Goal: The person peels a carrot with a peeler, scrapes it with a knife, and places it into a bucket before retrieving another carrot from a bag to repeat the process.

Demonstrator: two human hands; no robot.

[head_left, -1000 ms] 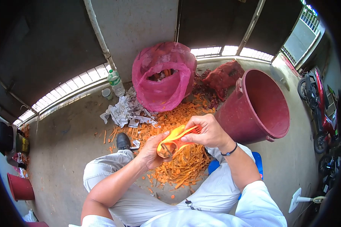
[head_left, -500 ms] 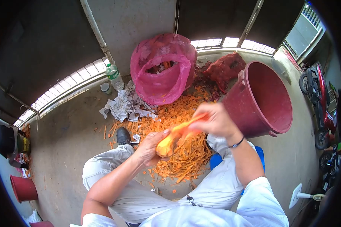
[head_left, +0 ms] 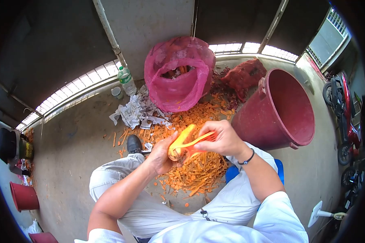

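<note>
My left hand is wrapped round the thick end of a peeled-looking orange carrot, whose narrower end tilts up and away from me. In my right hand is an orange-red plastic peeler, pinched by its handle. The peeler's head lies against the carrot near the fingers of my left hand; its blade is too small to make out. Beneath both hands spreads a heap of carrot peelings on the floor, between my legs.
A large maroon bin leans tilted at the right. Ahead stand a pink plastic bag and a red mesh sack. Crumpled paper, a bottle and a cup sit left of them. Motorbikes are at far right.
My right hand has come down and toward me with the peeler, from the carrot's far end to its thick end. The carrot now points more steeply away. The view has shifted slightly.
</note>
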